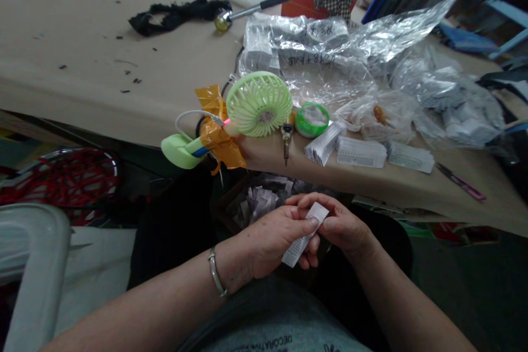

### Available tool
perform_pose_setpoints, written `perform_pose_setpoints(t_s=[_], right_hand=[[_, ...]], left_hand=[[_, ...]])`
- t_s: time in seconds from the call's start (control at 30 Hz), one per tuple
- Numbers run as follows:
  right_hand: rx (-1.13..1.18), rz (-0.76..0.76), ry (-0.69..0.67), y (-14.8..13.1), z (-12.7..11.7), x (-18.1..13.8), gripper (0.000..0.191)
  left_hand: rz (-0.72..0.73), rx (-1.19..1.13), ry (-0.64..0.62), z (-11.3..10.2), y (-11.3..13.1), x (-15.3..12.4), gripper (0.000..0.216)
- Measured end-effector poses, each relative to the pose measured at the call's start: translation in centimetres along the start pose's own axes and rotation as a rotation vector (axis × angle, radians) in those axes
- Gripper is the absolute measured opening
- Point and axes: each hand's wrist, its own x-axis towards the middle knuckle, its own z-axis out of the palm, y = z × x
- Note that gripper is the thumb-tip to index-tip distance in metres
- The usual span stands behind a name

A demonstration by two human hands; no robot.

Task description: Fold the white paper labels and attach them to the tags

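Observation:
My left hand (272, 234) is closed on a white printed fabric label (297, 247), its thumb pressed over the middle of the strip. My right hand (344, 225) has its fingers curled around the label's upper end, the thumb at its edge; its fingertips are partly hidden behind the strip. Both hands are over my lap, in front of the table edge. Below the table, near my left hand, lies a heap of loose white strips (264, 201). On the table edge are a folded bundle of labels (324, 146), a second stack (362, 153) and a third (410, 157).
A green fan (259, 104) is taped to the table edge, beside a pointed soldering-type tool (286, 143). Nearby stand a green round tub (312, 119), clear plastic bags (313, 60) of bundled labels and pink-handled tweezers (462, 182). A hammer-like tool (264, 4) lies behind.

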Motion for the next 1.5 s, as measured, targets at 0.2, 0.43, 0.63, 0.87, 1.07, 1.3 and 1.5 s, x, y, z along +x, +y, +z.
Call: perform_pose_setpoints(t_s=[0.2,0.43,0.63,0.87,1.07,1.3,1.5], right_hand=[[-0.744,-0.326,0.382,-1.0,1.2,-1.0,0.033],[-1.137,-0.484,0.395,-1.2,2.1,-1.0,0.028],[-1.051,-0.432,0.408,-0.6,2.2,-0.8,0.032],[-0.418,-0.156,0.475,-0.4,2.3,0.6,0.016],[-0.285,-0.104,0.438,-0.4,2.5,2.1,0.015],[-0.440,-0.150,0.446,-1.9,4.1,3.5,0.018],[-0.645,-0.275,0.522,-2.7,4.4,4.5,0.014]], left_hand=[[0.065,0.009,0.125,0.0,0.4,-0.2,0.022],[0.089,-0.015,0.172,-0.1,0.5,-0.4,0.019],[0.095,-0.024,0.178,-0.5,0.4,-0.4,0.017],[0.153,-0.012,0.181,-1.1,0.2,-0.5,0.019],[0.239,0.074,0.241,-1.2,0.1,-0.8,0.022],[0.436,0.326,0.409,-1.9,0.9,-1.2,0.023],[0.640,0.615,0.626,-3.0,2.4,-1.1,0.016]])
